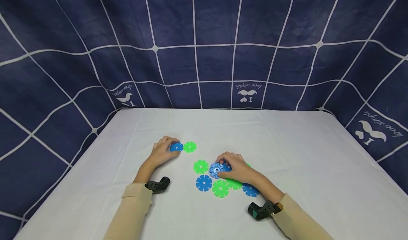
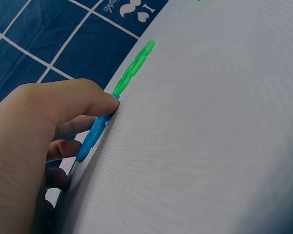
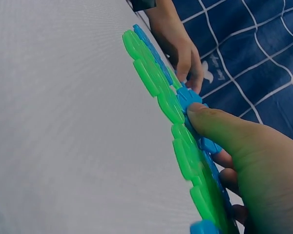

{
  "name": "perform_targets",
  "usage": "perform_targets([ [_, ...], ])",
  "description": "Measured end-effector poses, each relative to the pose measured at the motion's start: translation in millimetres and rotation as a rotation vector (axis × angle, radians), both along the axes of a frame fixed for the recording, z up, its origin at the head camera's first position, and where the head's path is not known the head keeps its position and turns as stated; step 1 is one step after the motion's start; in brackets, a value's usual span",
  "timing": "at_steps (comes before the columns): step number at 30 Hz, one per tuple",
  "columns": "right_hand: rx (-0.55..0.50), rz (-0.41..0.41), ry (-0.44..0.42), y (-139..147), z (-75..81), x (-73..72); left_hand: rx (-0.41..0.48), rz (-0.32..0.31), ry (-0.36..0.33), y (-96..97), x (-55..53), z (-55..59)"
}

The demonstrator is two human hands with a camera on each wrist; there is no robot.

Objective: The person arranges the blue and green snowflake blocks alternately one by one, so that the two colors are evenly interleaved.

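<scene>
My left hand (image 1: 162, 152) pinches a blue notched plastic disc (image 1: 176, 147) between thumb and fingers at the left of the group. A green notched disc (image 1: 190, 147) lies right beside it, edge to edge; I cannot tell whether the two are joined. With thumb and fingers my right hand (image 1: 239, 169) grips a shiny blue notched disc (image 1: 216, 170) over the group. Another blue disc (image 1: 227, 167) shows partly under those fingers. In the right wrist view the thumb presses on the held blue disc (image 3: 188, 97), just above the green discs (image 3: 171, 105).
Around the right hand lie more loose discs: a green one (image 1: 200, 166), a blue one (image 1: 204, 183), a green one (image 1: 220, 188) and a blue one (image 1: 250, 190) partly under the wrist. A white cloth (image 1: 302, 155) covers the table. Behind hangs a dark blue checked curtain (image 1: 213, 62).
</scene>
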State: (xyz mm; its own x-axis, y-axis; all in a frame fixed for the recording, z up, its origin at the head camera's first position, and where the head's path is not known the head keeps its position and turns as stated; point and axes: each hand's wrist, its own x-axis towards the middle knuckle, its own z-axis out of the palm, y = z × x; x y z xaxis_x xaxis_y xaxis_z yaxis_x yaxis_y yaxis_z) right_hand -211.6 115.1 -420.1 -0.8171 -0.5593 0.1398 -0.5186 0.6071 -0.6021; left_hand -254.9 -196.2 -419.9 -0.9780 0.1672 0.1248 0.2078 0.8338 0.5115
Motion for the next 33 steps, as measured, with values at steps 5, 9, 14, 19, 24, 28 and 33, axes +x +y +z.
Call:
perform_targets([
  [5,-0.041,0.017,-0.030,-0.1,0.4,-0.6,-0.004,0.005,0.000,-0.2,0.9,-1.0],
  [9,-0.088,0.046,-0.061,1.0,1.1,-1.3,0.004,0.013,-0.005,0.3,2.0,-0.9],
  [14,-0.162,0.098,-0.099,1.8,1.8,-3.0,0.004,0.010,-0.007,0.3,2.4,-0.1],
  [19,-0.214,0.125,-0.175,1.8,1.9,-4.3,0.001,0.010,-0.001,0.0,1.0,-0.5],
  [24,-0.225,0.107,-0.235,3.1,4.3,-3.6,0.003,0.008,-0.009,1.3,0.6,-0.8],
  [28,-0.249,0.101,-0.254,3.3,6.2,-4.0,-0.004,0.011,-0.017,1.8,0.5,-1.0],
  [33,-0.313,0.099,-0.280,1.3,8.0,-6.5,-0.009,0.014,-0.011,1.2,0.3,-1.0],
])
